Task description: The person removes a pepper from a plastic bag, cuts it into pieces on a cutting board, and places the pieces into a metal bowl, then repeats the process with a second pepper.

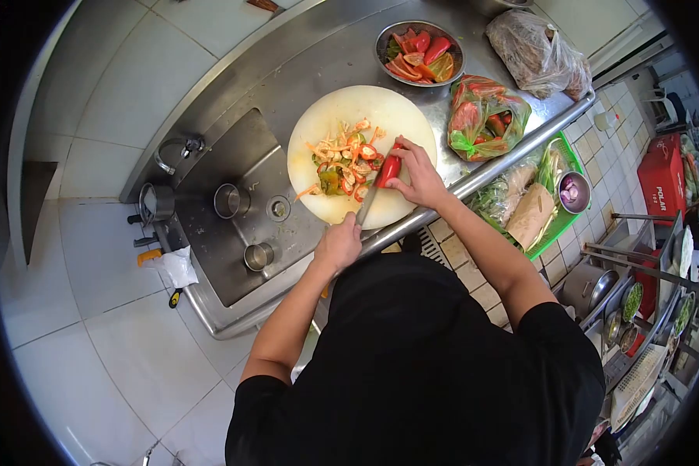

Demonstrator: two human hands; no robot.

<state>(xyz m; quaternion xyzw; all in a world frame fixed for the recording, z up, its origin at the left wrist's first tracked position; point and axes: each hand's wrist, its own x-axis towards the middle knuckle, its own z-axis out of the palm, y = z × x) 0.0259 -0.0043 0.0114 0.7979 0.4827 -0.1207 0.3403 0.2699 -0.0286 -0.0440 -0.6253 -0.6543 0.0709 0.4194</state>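
Note:
My left hand [339,244] is closed around the handle of a knife, whose blade [367,203] points up and right over the round white cutting board [311,116]. The blade's tip overlaps the lower end of a red pepper [388,170]. With fingers and thumb, my right hand [419,178] grips this pepper near the board's right side. A heap of cut pepper cores and tops [348,165], with seeds and green stems, lies on the board just left of the pepper.
A metal bowl [380,53] of halved peppers and a plastic bag of peppers [489,120] stand beyond the board. Left is a steel sink [237,167] with small metal cups. A green crate [568,155] of vegetables sits right of the counter's rail [512,151].

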